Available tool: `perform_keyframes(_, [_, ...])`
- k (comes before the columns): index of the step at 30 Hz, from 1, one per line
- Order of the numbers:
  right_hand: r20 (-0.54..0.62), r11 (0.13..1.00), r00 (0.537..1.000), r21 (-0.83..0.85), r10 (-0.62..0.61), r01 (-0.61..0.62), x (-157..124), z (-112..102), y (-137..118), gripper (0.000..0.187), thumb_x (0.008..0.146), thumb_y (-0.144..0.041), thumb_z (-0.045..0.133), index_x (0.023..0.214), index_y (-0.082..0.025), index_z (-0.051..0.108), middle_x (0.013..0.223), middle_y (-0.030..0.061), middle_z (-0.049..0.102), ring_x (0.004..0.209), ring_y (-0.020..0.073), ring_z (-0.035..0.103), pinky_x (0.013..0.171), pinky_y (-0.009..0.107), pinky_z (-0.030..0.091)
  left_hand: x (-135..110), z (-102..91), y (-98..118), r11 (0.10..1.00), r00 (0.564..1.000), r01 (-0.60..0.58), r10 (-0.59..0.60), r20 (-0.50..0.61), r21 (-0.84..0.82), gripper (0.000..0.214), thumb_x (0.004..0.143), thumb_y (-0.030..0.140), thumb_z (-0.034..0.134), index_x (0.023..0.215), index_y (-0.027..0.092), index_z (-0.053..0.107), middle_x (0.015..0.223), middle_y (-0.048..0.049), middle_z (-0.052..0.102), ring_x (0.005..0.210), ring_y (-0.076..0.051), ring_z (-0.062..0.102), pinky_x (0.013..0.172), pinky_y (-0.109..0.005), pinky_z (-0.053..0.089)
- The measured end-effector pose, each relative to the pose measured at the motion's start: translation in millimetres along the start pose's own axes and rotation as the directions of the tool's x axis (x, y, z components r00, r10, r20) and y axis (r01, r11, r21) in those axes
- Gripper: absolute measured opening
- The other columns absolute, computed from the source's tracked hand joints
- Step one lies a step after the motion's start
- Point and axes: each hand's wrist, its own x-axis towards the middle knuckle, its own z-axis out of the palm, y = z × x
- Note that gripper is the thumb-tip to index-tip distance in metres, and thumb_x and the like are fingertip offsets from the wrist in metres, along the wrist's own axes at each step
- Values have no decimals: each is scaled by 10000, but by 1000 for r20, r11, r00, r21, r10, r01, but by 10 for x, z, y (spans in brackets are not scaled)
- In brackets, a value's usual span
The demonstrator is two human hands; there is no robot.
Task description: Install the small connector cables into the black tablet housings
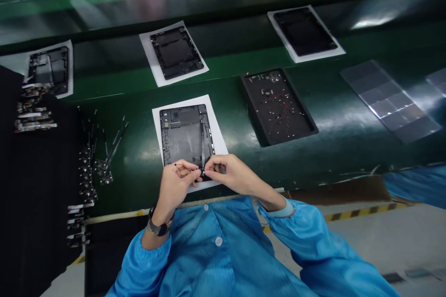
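Note:
A black tablet housing [183, 141] lies on a white sheet [218, 141] right in front of me. Along its right side runs a flex cable [203, 141], its near end at the housing's lower edge. My left hand [179, 183] is closed there, thumb and forefinger pinching that near end from the left. From the right, my right hand [232, 172] pinches at the same spot, its fingertips almost touching the left ones. The fingers partly cover the small connector part at the cable's end.
A black tray [254, 118] with small parts and thin red wires stands to the right. Further housings on sheets, one of them [177, 53], lie behind. Loose flex cables [106, 162] are at left, beside a black panel [35, 185]. Clear film sheets [390, 102] lie at far right.

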Motion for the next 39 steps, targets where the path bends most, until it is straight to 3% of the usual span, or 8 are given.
perform_keyframes(10, [72, 995, 997, 95, 1, -8, -20, -66, -22, 109, 830, -237, 655, 771, -164, 710, 722, 9, 654, 675, 137, 555, 659, 261, 420, 38, -68, 73, 998, 989, 61, -65, 135, 29, 158, 622, 177, 793, 712, 120, 676, 552, -50, 709, 507, -149, 665, 562, -240, 535])
perform_keyframes(19, [86, 998, 996, 52, 22, -26, -11, -55, 17, 103, 836, -215, 661, 772, -161, 722, 731, 18, 690, 691, 150, 591, 677, 275, 442, 20, -44, 90, 995, 987, 84, -92, 132, 59, 186, 598, 193, 811, 703, 134, 670, 546, -42, 702, 528, -159, 669, 591, -252, 536])
perform_keyframes(25, [8, 966, 984, -185, -180, 178, 78, -406, -285, 129, 854, -277, 671, 907, -187, 748, 936, 59, 742, 856, 196, 647, 791, 312, 477, 36, -80, 116, 942, 999, -30, 15, 48, 334, 84, 686, 228, 725, 680, 171, 664, 517, 4, 634, 493, -157, 610, 491, -239, 407])
perform_keyframes(29, [-203, 895, 949, -424, -242, 137, 733, -764, -636, 158, 899, -250, 603, 889, -176, 742, 903, 56, 750, 844, 196, 660, 792, 292, 472, 18, -176, 258, 646, 972, -167, 235, 14, 745, 94, 767, 236, 702, 677, 214, 720, 568, -20, 670, 573, -194, 625, 608, -288, 407])
perform_keyframes(31, [-296, 887, 947, -462, -123, -28, 1251, -887, -786, 133, 890, -205, 618, 927, -159, 737, 958, 64, 753, 893, 194, 671, 809, 264, 472, 12, -248, 370, 472, 953, -181, 301, 35, 863, 143, 827, 281, 671, 713, 228, 740, 752, -64, 749, 727, -246, 680, 685, -321, 421])
perform_keyframes(33, [-435, 868, 900, -438, 22, -233, 1777, -965, -897, 184, 894, -219, 645, 1046, -149, 720, 1120, 101, 730, 1057, 220, 654, 897, 267, 460, 59, -329, 500, 348, 947, -159, 319, 43, 924, 192, 881, 318, 620, 772, 226, 749, 868, -95, 766, 824, -285, 688, 727, -351, 426])
perform_keyframes(36, [-536, 845, 834, -382, 127, -374, 2403, -998, -988, 289, 916, -245, 648, 1140, -65, 677, 1237, 213, 662, 1184, 289, 607, 962, 334, 459, 302, -436, 712, 269, 913, -160, 407, 38, 950, 176, 913, 281, 578, 912, 205, 736, 969, -122, 746, 956, -300, 655, 812, -370, 442])
perform_keyframes(39, [-586, 817, 776, -315, 234, -484, 2769, -952, -1011, 359, 933, -308, 650, 1203, -71, 631, 1269, 195, 626, 1155, 280, 616, 959, 411, 503, 719, -509, 906, 271, 865, -212, 500, 51, 939, 217, 900, 195, 591, 1096, 170, 680, 1159, -144, 683, 1128, -285, 573, 953, -369, 422])
